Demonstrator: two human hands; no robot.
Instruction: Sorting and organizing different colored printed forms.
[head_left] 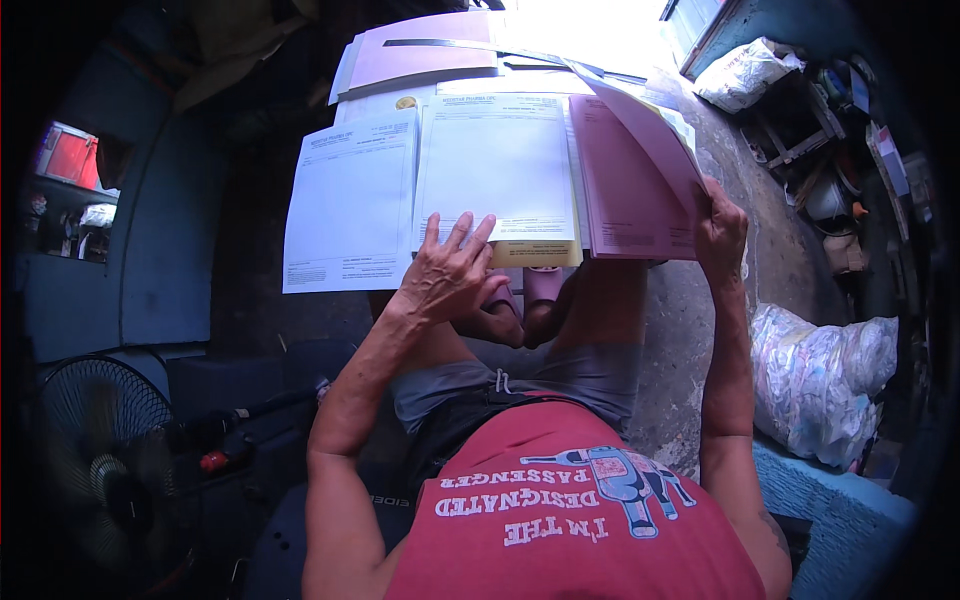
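Observation:
Three stacks of printed forms lie side by side on a small table in front of me. A white form (350, 200) is on the left, another white form (495, 165) in the middle with yellow sheets (545, 252) showing beneath its lower edge, and pink forms (625, 195) on the right. My left hand (448, 265) rests with its fingers spread on the bottom of the middle form, holding nothing. At the right edge, my right hand (720, 230) pinches the corner of a pink sheet (645, 125), which is lifted and curled above its stack.
Behind the forms lie a stack of pink paper (425, 45) and a long metal ruler (440, 43). A round gold-coloured item (405, 103) sits by the white forms. A black fan (105, 450) stands at left, a stuffed clear plastic bag (825, 385) at right. Clutter lines the right wall.

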